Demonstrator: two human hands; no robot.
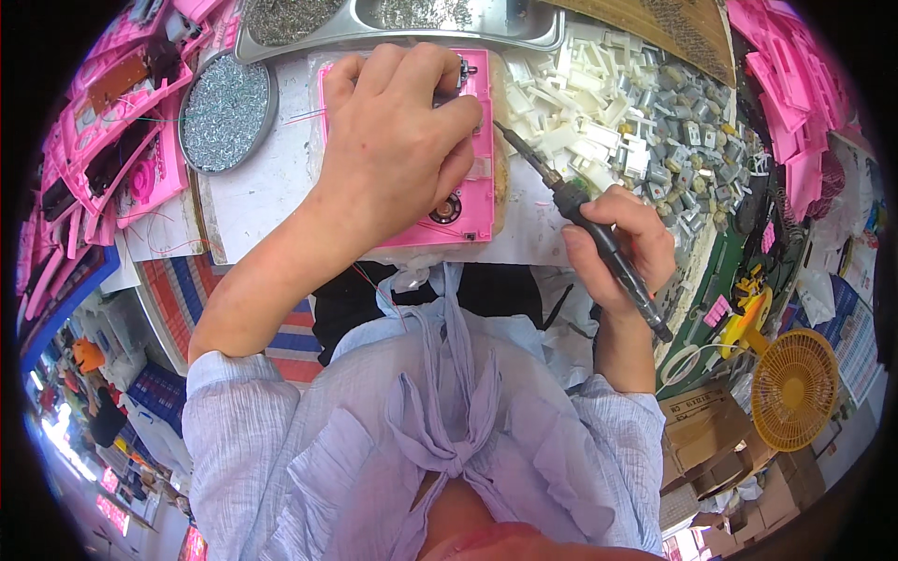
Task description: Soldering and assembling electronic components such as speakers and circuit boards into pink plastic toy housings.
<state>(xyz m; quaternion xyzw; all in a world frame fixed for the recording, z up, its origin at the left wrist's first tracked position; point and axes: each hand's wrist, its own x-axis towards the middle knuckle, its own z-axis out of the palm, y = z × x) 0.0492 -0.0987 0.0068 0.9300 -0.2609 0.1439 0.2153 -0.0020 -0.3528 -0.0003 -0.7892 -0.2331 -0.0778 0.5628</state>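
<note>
A pink plastic housing (480,201) lies on the work surface in front of me. Across its middle and left side rests my left hand (393,131), fingers curled down and thumb pinched in; whatever is under the fingertips is hidden. A round black part (446,208) shows inside the housing, below that hand. My right hand (648,245) is wrapped around a black pen-shaped screwdriver (572,198). The tool slants up to the left, its thin tip close to the housing's right edge. Thin coloured wires (305,117) stick out left of the housing.
A round dish of small screws (224,112) stands at the left; a metal tray (402,39) of small parts is behind. White plastic pieces (571,103) and grey motor-like parts (692,140) heap at the right. Pink shells (140,178) pile at far left. A yellow fan (795,388) stands lower right.
</note>
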